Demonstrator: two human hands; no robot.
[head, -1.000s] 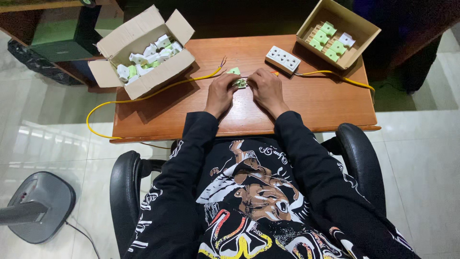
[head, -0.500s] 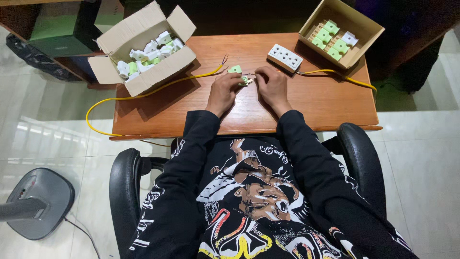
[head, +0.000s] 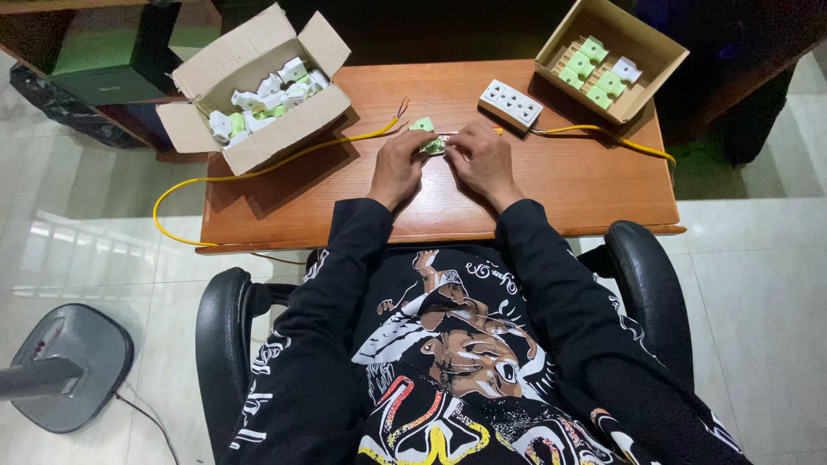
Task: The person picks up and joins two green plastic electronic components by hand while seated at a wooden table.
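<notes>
I see a glossy pale tiled floor (head: 758, 284), a reddish-brown wooden desk (head: 586, 185), a black padded office chair (head: 226, 327) and a grey round fan base (head: 73, 366) lower left.

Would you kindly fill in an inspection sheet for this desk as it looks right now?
Surface: wooden desk, bare in front of the hands.
Job's things: small green part pinched between both hands; a second green part lies just beyond.
Clutter: open box of white and green parts at left; smaller box of green parts at right; white socket strip.
Grippers: left hand and right hand both closed on the part.
Cables: yellow cable trails off the left edge; another runs right.
Surroundings: black chair, fan base, tiled floor.
</notes>
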